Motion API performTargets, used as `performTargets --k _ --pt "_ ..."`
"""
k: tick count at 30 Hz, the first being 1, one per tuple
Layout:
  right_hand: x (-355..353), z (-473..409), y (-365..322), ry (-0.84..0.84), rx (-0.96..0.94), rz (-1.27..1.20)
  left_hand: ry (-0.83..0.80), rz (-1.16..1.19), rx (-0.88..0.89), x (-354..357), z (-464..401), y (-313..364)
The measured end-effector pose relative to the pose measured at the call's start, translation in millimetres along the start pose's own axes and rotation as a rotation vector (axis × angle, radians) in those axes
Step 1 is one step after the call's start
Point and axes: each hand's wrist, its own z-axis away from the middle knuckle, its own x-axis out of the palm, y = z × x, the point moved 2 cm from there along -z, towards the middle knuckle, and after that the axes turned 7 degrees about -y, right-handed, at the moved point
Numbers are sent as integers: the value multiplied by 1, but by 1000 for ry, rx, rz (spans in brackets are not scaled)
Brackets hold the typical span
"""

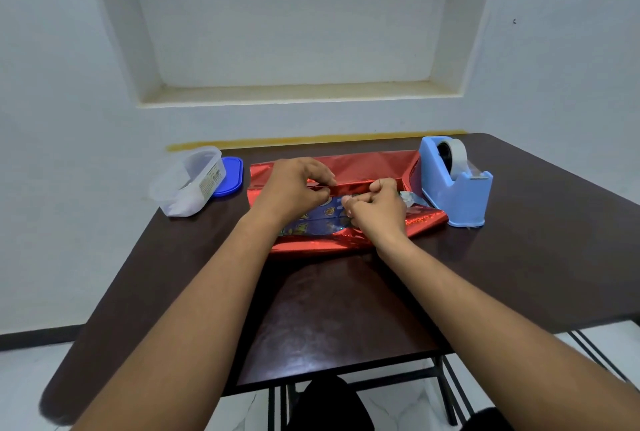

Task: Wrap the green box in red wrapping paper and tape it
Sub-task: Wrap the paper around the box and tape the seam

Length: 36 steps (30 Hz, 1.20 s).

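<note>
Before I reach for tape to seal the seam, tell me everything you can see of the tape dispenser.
The tape dispenser is a pale blue, plastic-looking desktop model standing upright on the dark table, at the right end of the red wrapping paper, whose edge meets its base. A roll of whitish tape sits in its raised back on a dark hub, and a strip runs forward to the lower cutter end, which points right. Neither hand touches it.

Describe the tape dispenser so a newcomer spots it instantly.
Start at the dark brown table and go to its far right area, just right of the red wrapping paper. The tape dispenser stands there: the only light blue, chunky block, holding a whitish tape roll.
</note>
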Motion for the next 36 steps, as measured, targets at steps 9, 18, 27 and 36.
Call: performTargets --k 9,18,27,36 --pt "-2 -6 -7 40 188 131 -5 18 -1 -1 -1 1" --pt "-9 16 -22 152 17 397 -25 15 -8 -4 0 1" --pt "-4 21 -16 126 -62 554 -20 41 -1 -3 -1 -1" --pt "-6 22 -24 179 -152 608 -30 33 -9 -3 -2 -1"
